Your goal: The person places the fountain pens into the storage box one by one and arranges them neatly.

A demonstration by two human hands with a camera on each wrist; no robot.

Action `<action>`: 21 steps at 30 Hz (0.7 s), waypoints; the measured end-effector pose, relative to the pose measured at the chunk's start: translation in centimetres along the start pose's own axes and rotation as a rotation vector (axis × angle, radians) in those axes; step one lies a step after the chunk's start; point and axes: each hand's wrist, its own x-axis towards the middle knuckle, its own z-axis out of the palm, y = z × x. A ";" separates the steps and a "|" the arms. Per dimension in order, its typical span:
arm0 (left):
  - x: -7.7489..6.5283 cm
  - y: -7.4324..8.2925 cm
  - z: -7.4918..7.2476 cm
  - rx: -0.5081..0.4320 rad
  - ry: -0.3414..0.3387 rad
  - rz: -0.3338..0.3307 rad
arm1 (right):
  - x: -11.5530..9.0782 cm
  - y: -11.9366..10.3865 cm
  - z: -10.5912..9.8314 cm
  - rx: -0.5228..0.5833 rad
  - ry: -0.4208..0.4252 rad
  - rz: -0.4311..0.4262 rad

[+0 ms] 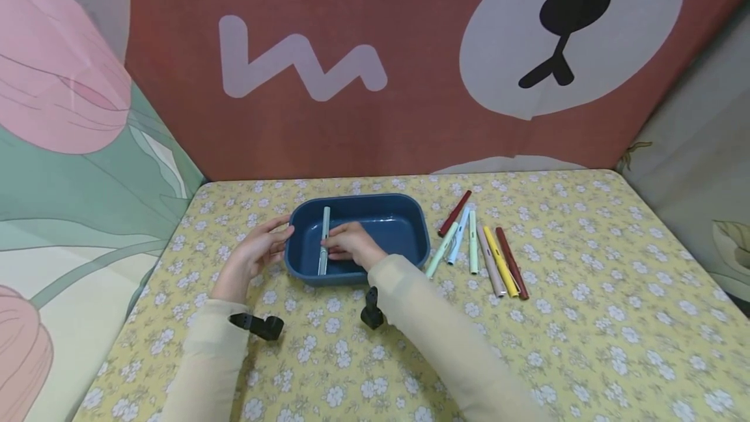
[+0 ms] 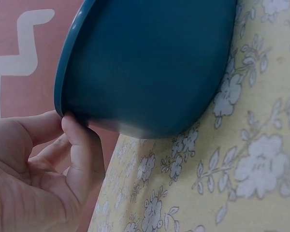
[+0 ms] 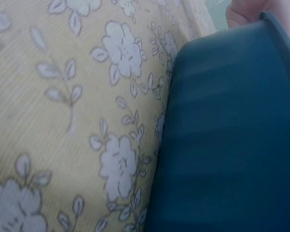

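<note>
A blue rectangular basin [image 1: 387, 233] with rounded corners stands on the table. Inside its left part lies a pale grey-green pen [image 1: 325, 220], running front to back. My right hand [image 1: 351, 243] reaches over the near rim and pinches this pen around its middle between thumb and fingers. At the basin's left end my left hand [image 1: 260, 249] touches the rim from outside. The left wrist view shows the left thumb and a bent finger [image 2: 82, 150] right at the rim. In the right wrist view the basin's outer wall [image 3: 227, 130] hides the pen and the right fingers.
Right of the basin lie several pens: dark red [image 1: 455, 212], light green [image 1: 442, 250], light blue [image 1: 459, 236], another light green [image 1: 473, 243], pinkish [image 1: 491, 262], yellow [image 1: 500, 262] and another dark red [image 1: 512, 263]. A flowered yellow cloth [image 1: 586, 318] covers the table. A printed curtain [image 1: 410, 129] hangs behind.
</note>
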 end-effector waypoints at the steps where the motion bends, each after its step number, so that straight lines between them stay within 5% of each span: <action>1: 0.0 0.0 0.0 0.003 0.001 -0.002 | 0.0 0.0 0.1 0.002 -0.002 0.003; 21: 0.1 0.0 -0.2 0.009 -0.023 -0.005 | 0.7 0.3 0.9 -0.019 0.014 0.050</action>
